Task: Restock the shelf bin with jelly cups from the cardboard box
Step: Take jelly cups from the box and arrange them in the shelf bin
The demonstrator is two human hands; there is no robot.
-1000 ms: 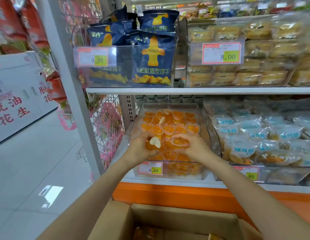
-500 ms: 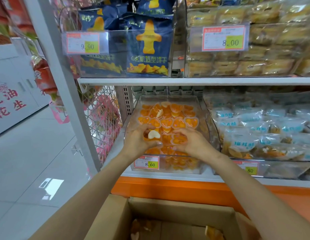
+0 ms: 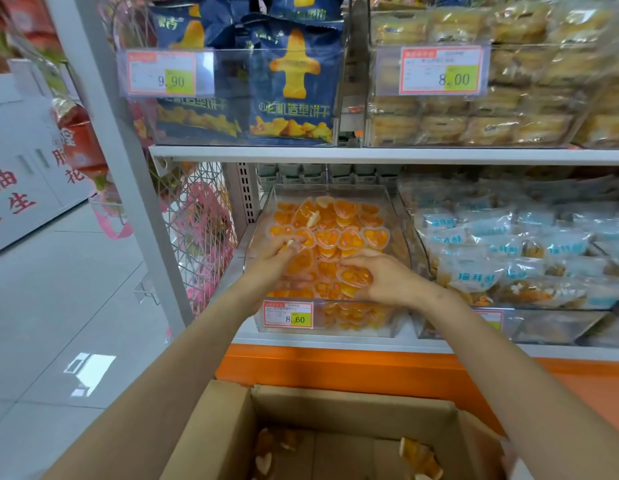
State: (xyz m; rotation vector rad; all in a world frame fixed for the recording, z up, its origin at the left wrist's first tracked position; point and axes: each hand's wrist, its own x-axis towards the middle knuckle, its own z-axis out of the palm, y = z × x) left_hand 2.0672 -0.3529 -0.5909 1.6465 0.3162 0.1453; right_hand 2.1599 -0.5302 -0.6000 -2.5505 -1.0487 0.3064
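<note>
My L forearm [image 3: 183, 368] & R forearm [image 3: 502, 372]: both bare for the whole length in view, from the btm corners up to the wrists. Slim, smooth, tapering twd the wrists; the wide-angle lens makes them look much thicker near the btm edge. R wrist [image 3: 436, 296]: slight bony bump on the outer side, just behind the back of my R hand [image 3: 387, 280], which is bare w/ rounded knuckles. My L hand [image 3: 271, 268] is bare too, fingers slim, a bit blurred, so nails & fine detail can't be made out.
</note>
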